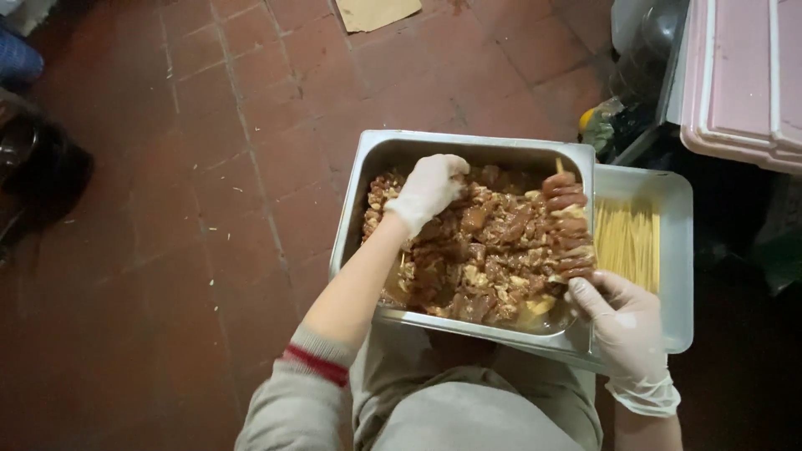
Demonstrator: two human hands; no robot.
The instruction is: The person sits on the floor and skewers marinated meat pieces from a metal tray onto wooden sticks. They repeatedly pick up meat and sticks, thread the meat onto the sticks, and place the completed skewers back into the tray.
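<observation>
Skewer (pixel 568 230) loaded with brown marinated meat sits upright-ish along the right edge of the steel pan (pixel 418 150), its bare wooden tip poking out at the 12 o'clock end, and your right hand (pixel 622 321) grips its lower end from 5 o'clock. Your gloved fingers (pixel 589 292) are closed around the stick just below the last chunk of meat.

Your left hand (pixel 428 190), also in a thin pale glove, reaches into the pan at about 10 o'clock from the skewer. Its fingers are curled down into the meat pieces (pixel 476 250), pinching at a chunk near the far wall; you cannot tell exactly which piece they hold. Your grey sleeve with a red-striped cuff (pixel 316 361) runs up to it from 7 o'clock.

The meat fills most of the pan, glossy and wet, with paler bits mixed in toward the near side. The pan rests across your lap, above your grey trousers.

Just beside the pan at 3 o'clock, and partly under its rim, lies a shallower steel tray (pixel 677 250) holding a bundle of bare bamboo sticks (pixel 628 238) laid parallel. At 1 o'clock stands a pink-topped box (pixel 739 75). Red brick floor (pixel 209 209) spreads out to 9 o'clock, with a scrap of cardboard (pixel 376 12) at 12 o'clock.
</observation>
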